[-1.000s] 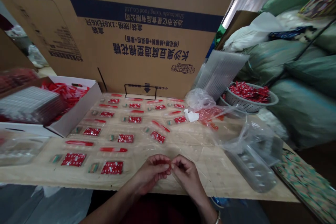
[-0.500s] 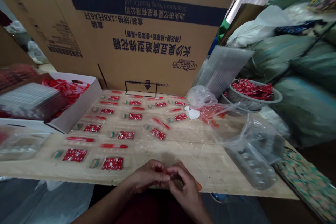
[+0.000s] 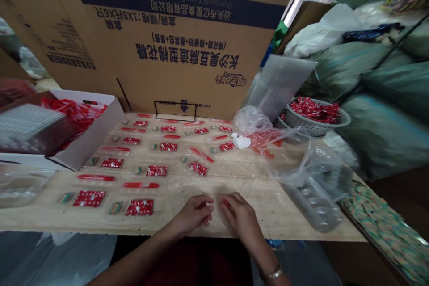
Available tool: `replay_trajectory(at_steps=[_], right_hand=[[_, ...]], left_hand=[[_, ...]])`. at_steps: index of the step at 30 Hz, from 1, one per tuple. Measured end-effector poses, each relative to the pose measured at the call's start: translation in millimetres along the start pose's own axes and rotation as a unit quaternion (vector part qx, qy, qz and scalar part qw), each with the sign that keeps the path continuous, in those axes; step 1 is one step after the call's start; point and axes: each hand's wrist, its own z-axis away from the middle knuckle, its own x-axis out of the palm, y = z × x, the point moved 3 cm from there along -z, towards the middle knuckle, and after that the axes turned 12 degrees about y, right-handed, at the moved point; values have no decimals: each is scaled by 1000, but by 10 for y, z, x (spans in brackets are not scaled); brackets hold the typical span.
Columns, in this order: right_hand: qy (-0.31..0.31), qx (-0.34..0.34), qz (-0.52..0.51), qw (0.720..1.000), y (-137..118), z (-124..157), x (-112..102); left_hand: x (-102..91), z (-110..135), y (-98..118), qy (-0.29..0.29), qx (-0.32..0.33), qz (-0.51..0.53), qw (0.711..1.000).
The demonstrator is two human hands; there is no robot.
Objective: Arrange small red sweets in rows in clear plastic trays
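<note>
Rows of small red foil sachets, such as one [image 3: 140, 207], lie in the compartments of a transparent plastic tray [image 3: 187, 187] on a plywood tabletop [image 3: 288, 219]. Red sticks like the one [image 3: 140, 185] and small green packets like this one [image 3: 115, 208] lie beside them. My left hand [image 3: 194, 214] rests over the near table edge, fingers loosely curled, holding nothing I can see. Just to its right, my right hand [image 3: 238, 216] pinches a small red piece [image 3: 227, 203] in its fingertips. Both hands sit nearest the tray's front part.
A white cardboard box [image 3: 90, 129] at left holds red packets and stacked clear trays. A perforated basket [image 3: 310, 123] of red sachets stands back right, beside plastic bags and a stack of clear trays. A printed carton stands behind the table, with green sacks to the right.
My hands have come apart; a moment ago their fingertips met over a small red piece. The whole view has also shifted slightly.
</note>
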Motion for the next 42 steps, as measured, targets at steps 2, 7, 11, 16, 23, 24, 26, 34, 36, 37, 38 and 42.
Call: replay_trajectory(at_steps=[2,7,11,16,23,24,26,34,36,37,38,42], right_hand=[[-23,-30,68,997,28,-113,36],[-48,-41,140,988,38,-206,158],[-64,-63,198,976,50,-175,238],[13,-51,125,991,29,-61,167],[41,-16,-113,993,-215,37,104],[44,12,-135,990,-212,33,117],[66,69,-181,979,-174,33,134],[119,31,-160,979,-121,132,9],[130,13,-152,980,-107,152,-24],[138,13,-153,978,-91,160,-36],[149,18,-155,976,-70,166,-46],[170,73,-181,966,22,173,-63]], left_hand=[[8,-43,-43,-12,-28,-19,999],[35,-59,-68,-29,-58,-30,997],[34,-14,-1,-37,-74,-2,997],[-59,115,187,-73,-111,219,967],[-31,165,300,-26,-71,289,954],[-1,163,304,-28,-67,285,956],[50,154,319,-32,-44,254,966],[217,93,329,-23,-1,217,976],[280,76,312,-25,9,206,978],[308,68,304,-22,21,200,979],[331,59,297,-17,31,199,979],[374,29,300,-17,63,161,985]])
